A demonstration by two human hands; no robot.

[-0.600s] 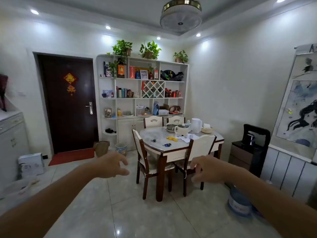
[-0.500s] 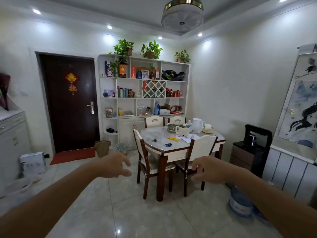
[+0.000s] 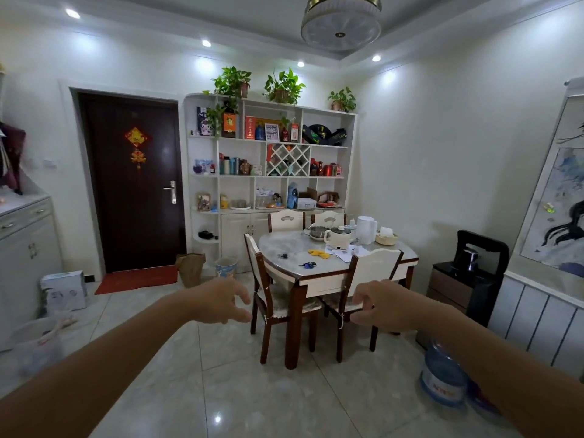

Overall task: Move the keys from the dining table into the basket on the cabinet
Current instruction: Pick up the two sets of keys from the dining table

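Dining room, marble tabletop (image 3: 284, 248) ahead; keys (image 3: 308, 264) lying near front edge. Left hand (image 3: 218, 300), right hand (image 3: 384, 306) hanging empty, fingers loosely spread. Advising: step closer, pinch whole bunch.

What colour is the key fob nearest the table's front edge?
Blue, on the small bunch of keys on the pale marble-topped dining table; head view.

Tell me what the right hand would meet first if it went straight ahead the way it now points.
Probably the near chair at the table. The right hand is empty and points at it; the blue-tagged keys lie beyond. Depth is unclear.
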